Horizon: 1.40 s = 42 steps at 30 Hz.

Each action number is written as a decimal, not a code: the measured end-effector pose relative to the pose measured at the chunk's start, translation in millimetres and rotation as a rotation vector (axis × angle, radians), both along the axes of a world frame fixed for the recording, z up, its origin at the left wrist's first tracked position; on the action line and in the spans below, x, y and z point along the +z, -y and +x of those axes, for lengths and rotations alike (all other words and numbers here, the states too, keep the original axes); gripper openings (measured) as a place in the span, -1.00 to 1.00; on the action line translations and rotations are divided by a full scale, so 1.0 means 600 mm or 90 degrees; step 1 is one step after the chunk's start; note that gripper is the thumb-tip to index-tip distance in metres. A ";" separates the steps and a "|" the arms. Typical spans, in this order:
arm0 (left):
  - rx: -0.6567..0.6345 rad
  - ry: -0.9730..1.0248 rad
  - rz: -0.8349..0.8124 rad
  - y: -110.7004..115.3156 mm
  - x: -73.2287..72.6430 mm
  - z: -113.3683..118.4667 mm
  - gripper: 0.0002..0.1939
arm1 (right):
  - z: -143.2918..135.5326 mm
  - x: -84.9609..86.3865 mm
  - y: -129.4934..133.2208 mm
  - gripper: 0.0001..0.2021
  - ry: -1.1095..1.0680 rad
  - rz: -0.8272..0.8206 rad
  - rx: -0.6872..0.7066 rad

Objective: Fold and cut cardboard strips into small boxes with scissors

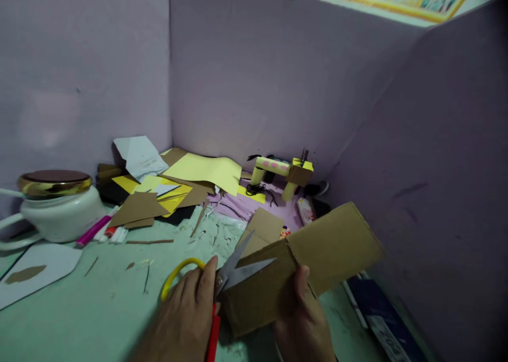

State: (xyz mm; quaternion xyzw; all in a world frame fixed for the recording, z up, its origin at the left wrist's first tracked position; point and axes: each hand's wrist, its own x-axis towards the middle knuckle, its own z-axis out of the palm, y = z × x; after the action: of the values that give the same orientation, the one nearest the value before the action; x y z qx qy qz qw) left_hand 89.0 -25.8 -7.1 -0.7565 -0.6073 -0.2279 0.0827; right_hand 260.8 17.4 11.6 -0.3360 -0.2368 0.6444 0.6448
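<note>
My left hand [184, 311] grips a pair of scissors [232, 272] with a yellow handle loop and a red one. The blades are spread apart and point up and to the right. One blade lies over the face of a folded brown cardboard piece [333, 245]. My right hand [305, 317] holds that cardboard from below, thumb on its near face by the crease; its other fingers are mostly hidden. The cardboard is tilted, one panel rising to the right. Behind it a flatter cardboard piece [265, 224] lies on the table.
Left on the green tabletop [107, 314] stand a white lidded mug [59, 208] and several markers [95, 229]. Paper and cardboard sheets [202, 171] pile at the back. A yellow paper animal figure [273, 166] stands near the wall. A dark blue box [384, 314] lies right.
</note>
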 end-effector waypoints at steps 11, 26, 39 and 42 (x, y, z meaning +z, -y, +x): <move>0.077 -0.048 0.037 0.002 -0.006 0.020 -0.43 | -0.004 0.005 0.014 -0.54 -0.035 -0.033 -0.003; 0.002 -0.149 -0.046 0.000 0.012 0.011 -0.44 | 0.017 -0.013 0.002 -0.67 -0.103 -0.027 0.059; -0.013 -0.157 -0.105 0.002 0.010 0.010 -0.36 | 0.009 -0.006 -0.003 -0.72 -0.109 -0.056 0.042; -0.017 -0.157 -0.114 0.002 0.012 0.009 -0.34 | 0.005 0.001 -0.002 -0.72 -0.084 -0.063 0.042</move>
State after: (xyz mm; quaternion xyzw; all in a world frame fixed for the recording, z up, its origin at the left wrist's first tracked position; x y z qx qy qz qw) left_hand 94.4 -27.3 0.0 -0.7913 -0.6002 -0.0796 0.0857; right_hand 263.9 18.5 12.4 -0.3163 -0.1722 0.6971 0.6200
